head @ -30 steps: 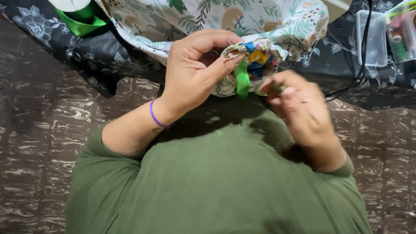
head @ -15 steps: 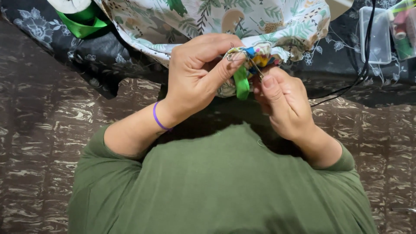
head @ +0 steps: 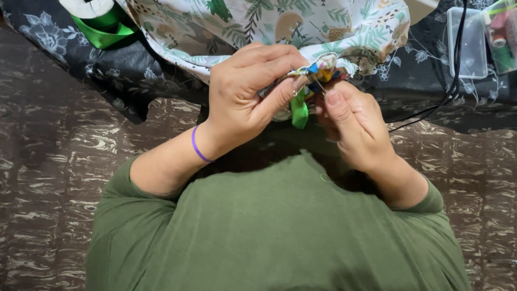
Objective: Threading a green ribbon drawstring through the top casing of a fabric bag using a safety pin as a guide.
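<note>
The left hand (head: pixel 245 99) and right hand (head: pixel 353 126) meet at the centre, both touching the small fabric piece (head: pixel 323 69), with the ribbon strip (head: pixel 299 113) hanging between them. Behind the hands lies the printed cloth (head: pixel 269 21), resting on the dark cloth (head: pixel 124 70). The ribbon spool (head: pixel 97 21) sits far left; the plastic box (head: pixel 467 43) far right, beside the cable (head: pixel 455 64).

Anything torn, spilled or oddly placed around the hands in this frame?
Nothing stands out. The left hand pinches a small colourful fabric piece with a green ribbon, and the right hand works at it. The leafy printed cloth lies bunched but intact.
</note>
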